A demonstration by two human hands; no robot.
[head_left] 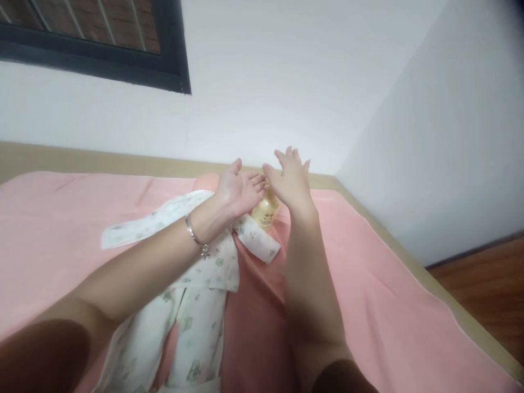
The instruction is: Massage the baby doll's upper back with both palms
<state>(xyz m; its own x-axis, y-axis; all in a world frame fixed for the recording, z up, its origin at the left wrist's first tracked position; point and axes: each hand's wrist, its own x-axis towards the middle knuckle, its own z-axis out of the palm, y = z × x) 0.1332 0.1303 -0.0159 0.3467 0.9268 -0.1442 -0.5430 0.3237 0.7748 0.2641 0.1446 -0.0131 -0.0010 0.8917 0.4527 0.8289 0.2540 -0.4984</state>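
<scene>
My left hand (pixel 240 192) is held palm up with its fingers stretched out, in front of a yellowish bottle (pixel 266 210) with dark print. My right hand (pixel 291 183) is just to the right, back of the hand showing, fingers spread. Nothing shows in either hand. The bottle's top is hidden behind the hands, so I cannot tell whether a hand touches it. Under my left forearm lies a white long-sleeved baby top (pixel 221 267) with a small green print, above matching trousers (pixel 196 333). A rounded peach-coloured shape (pixel 206 182) shows at the collar end, partly covered.
A pink sheet (pixel 368 273) covers the surface beneath the clothes. Its tan border (pixel 102 160) meets a white wall (pixel 262 82) at the back. A dark-framed window (pixel 174 49) is at upper left. Brown wooden floor (pixel 491 289) shows at right, below the edge.
</scene>
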